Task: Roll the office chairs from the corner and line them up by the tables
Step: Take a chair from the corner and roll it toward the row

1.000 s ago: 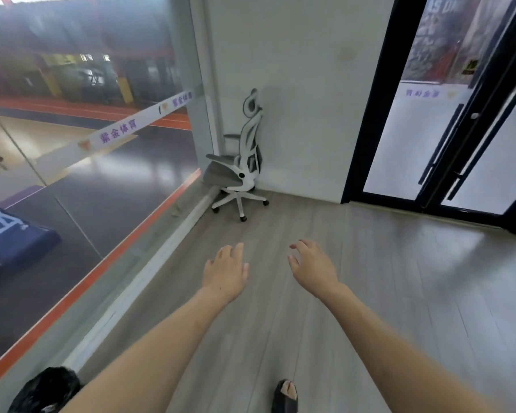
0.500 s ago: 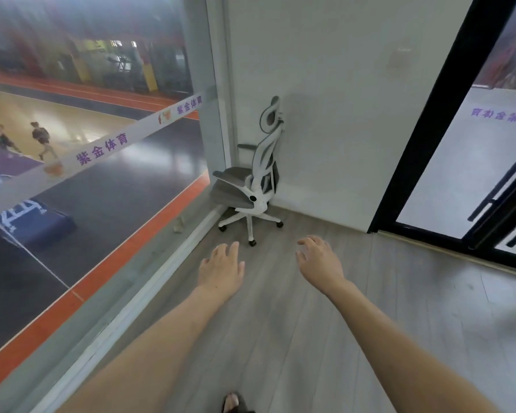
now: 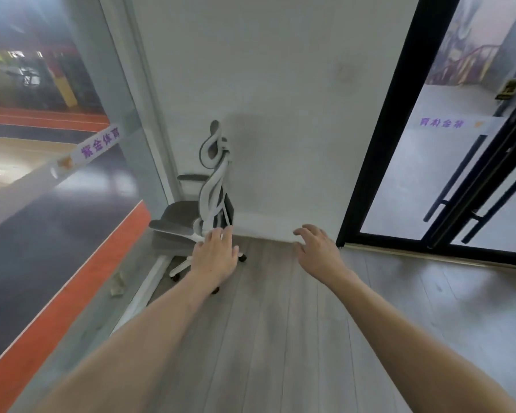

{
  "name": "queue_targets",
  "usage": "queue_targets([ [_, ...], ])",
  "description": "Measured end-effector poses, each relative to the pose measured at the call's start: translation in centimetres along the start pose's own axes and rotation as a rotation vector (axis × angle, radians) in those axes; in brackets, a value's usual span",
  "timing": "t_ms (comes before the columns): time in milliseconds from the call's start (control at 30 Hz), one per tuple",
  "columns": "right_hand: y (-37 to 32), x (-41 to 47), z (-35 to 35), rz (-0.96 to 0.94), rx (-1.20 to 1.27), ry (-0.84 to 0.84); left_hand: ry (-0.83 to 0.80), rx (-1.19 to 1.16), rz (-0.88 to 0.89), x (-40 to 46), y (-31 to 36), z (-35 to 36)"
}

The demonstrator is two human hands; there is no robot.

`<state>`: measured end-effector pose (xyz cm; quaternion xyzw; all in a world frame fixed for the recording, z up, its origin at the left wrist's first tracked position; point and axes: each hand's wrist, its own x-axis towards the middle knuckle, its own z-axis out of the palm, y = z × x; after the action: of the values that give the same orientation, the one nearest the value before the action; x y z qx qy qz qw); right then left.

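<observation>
Grey plank floor [image 3: 280, 338] fills the room, meeting a white wall [image 3: 265, 99] at twelve o'clock, a glass partition [image 3: 42, 189] at nine and black-framed glass doors [image 3: 459, 174] at two. The office chair [image 3: 203, 204] stands in the eleven o'clock corner. Left hand [image 3: 216, 257] and right hand [image 3: 320, 251] reach forward, each grip spread, holding nothing.

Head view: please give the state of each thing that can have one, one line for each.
office chair: upright on its wheels in the corner, back toward the wall, seat empty.
left hand: open, fingers spread, reaching toward the chair; contact cannot be told.
right hand: open, fingers slightly curled, holding nothing.
glass door: appears closed; black frame, bar handles.
</observation>
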<state>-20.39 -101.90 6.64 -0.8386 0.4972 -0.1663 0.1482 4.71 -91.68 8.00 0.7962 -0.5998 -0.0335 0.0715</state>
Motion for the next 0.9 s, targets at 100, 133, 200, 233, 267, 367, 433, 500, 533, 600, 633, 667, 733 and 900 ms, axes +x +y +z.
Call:
queue_targets([
  [100, 2.5, 5.0, 0.1, 0.020, -0.003, 0.017, -0.009, -0.012, 0.052, 6.7, 1.8, 0.3],
  [133, 3.4, 6.9, 0.2, 0.027, 0.002, 0.021, -0.004, -0.009, 0.061, 8.8, 2.3, 0.4],
  [200, 5.2, 10.9, 0.5, 0.033, 0.019, 0.024, 0.006, -0.002, 0.070, 13.1, 3.4, 0.8],
  [233, 6.3, 13.0, 0.7, 0.027, 0.022, 0.020, 0.008, 0.004, 0.069, 15.2, 4.0, 1.3],
  [267, 7.2, 15.1, 0.9, 0.015, 0.018, 0.016, 0.004, 0.012, 0.061, 17.2, 4.4, 1.7],
  [367, 9.8, 21.4, 1.2, -0.016, 0.026, -0.027, -0.031, 0.001, 0.003, 22.7, 5.6, 3.0],
  [433, 11.4, 25.5, 1.3, -0.049, 0.039, -0.055, -0.016, 0.012, -0.022, 26.1, 6.2, 3.9],
  [500, 12.7, 30.0, 1.4, -0.085, 0.052, -0.077, -0.016, -0.003, -0.074, 29.4, 6.6, 4.5],
  [533, 13.1, 32.2, 1.5, -0.110, 0.048, -0.085, -0.019, -0.006, -0.106, 30.9, 6.6, 4.7],
  [600, 13.5, 36.4, 2.2, -0.166, 0.024, -0.103, -0.018, -0.007, -0.168, 33.5, 6.5, 5.3],
  [633, 13.4, 38.4, 2.6, -0.191, 0.016, -0.118, -0.020, -0.016, -0.196, 34.6, 6.3, 5.5],
  [667, 13.2, 40.2, 3.0, -0.214, 0.010, -0.135, -0.021, -0.022, -0.219, 35.6, 6.0, 5.7],
  [733, 12.6, 43.7, 4.1, -0.268, 0.006, -0.162, -0.005, -0.016, -0.255, 37.6, 4.9, 6.5],
  [900, 9.8, 53.6, 7.2, -0.375, 0.000, -0.232, -0.039, 0.011, -0.362, 44.6, 0.3, 7.3],
])
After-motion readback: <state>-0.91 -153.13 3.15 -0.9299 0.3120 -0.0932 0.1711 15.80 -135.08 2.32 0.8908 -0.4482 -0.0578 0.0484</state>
